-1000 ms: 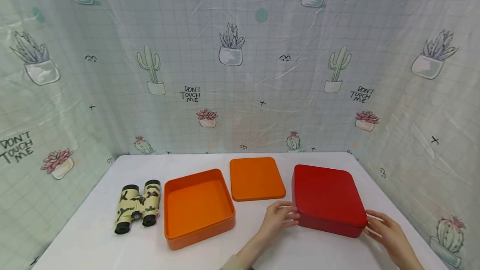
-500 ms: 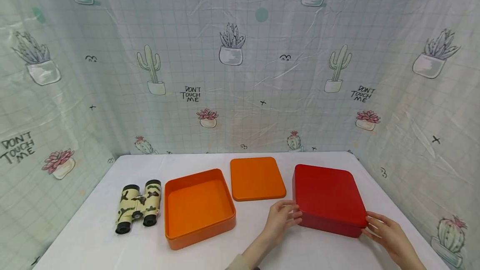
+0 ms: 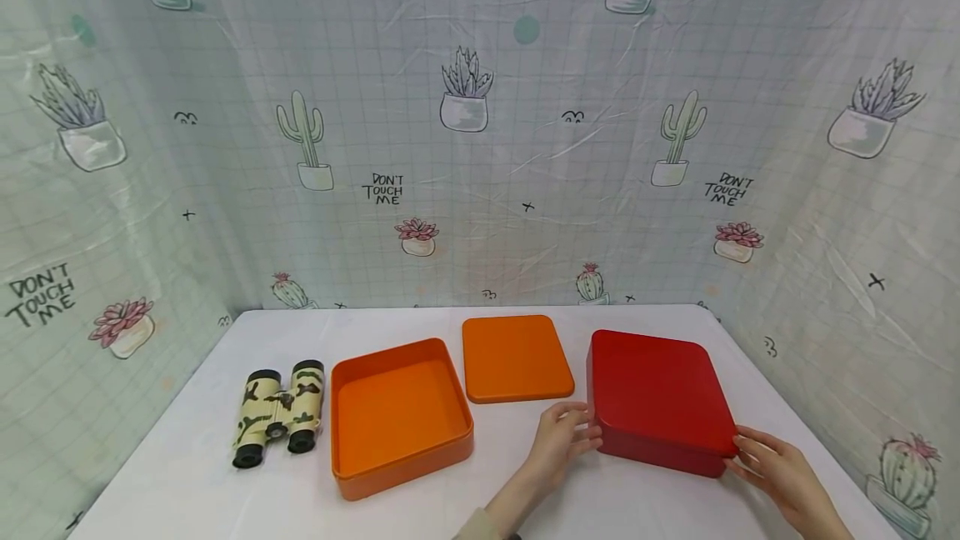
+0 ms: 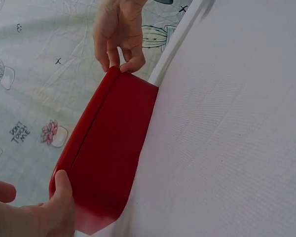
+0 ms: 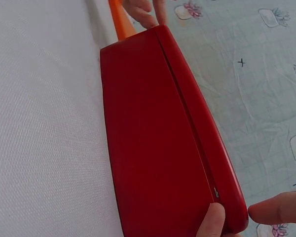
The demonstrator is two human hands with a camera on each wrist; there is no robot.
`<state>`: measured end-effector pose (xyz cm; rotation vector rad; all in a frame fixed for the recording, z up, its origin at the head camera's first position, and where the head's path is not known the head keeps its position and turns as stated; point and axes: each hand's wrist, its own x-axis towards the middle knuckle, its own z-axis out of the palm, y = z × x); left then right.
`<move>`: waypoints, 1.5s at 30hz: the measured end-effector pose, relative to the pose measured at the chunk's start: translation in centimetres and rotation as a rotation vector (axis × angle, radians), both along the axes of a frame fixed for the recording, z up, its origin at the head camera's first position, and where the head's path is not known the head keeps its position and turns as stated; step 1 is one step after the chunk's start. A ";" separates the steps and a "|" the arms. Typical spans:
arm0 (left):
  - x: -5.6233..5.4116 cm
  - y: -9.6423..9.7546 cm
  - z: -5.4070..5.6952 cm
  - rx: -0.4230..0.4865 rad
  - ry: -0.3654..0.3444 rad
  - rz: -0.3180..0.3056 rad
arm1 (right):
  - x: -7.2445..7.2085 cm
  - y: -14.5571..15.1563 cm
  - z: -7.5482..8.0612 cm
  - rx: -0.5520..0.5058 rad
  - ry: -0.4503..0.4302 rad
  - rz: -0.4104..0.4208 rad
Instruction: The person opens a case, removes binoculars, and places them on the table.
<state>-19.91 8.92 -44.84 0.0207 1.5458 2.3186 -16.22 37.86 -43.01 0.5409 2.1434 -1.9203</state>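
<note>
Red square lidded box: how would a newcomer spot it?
Find the white table, then its right side. The red box sits between the left hand and right hand. Unlike the open square orange box and flat square orange panel, it is red.

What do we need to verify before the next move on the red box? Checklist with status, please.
1. Right hand in contact: ok, its fingers touch the red box at the near right corner.
2. Left hand has a full grip: cannot tell; its thumb touches near the seam, but one finger appears apart in the left wrist view.
3. Red lid loose: cannot tell; a thin seam shows below it.
4. Contents known: cannot tell, the lid covers them.
5. Orange lid not touching the red box: ok, a narrow gap shows.
6. Binoculars out of the way: ok, beyond the orange box.
</note>
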 end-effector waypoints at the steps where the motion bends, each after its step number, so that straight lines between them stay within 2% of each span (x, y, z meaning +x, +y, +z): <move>1: 0.0 0.0 0.0 0.002 -0.001 -0.001 | 0.0 0.0 0.0 -0.006 0.001 -0.001; 15: -0.3 -0.1 0.1 -0.029 0.020 0.005 | -0.1 0.2 0.0 -0.008 -0.014 -0.013; 38: -0.2 -0.2 0.4 0.005 0.003 -0.002 | -0.3 1.2 -0.5 -0.230 -0.051 -0.060; 45: -0.3 -0.3 0.3 0.010 0.004 -0.009 | -0.5 1.4 -0.6 -0.236 -0.052 -0.074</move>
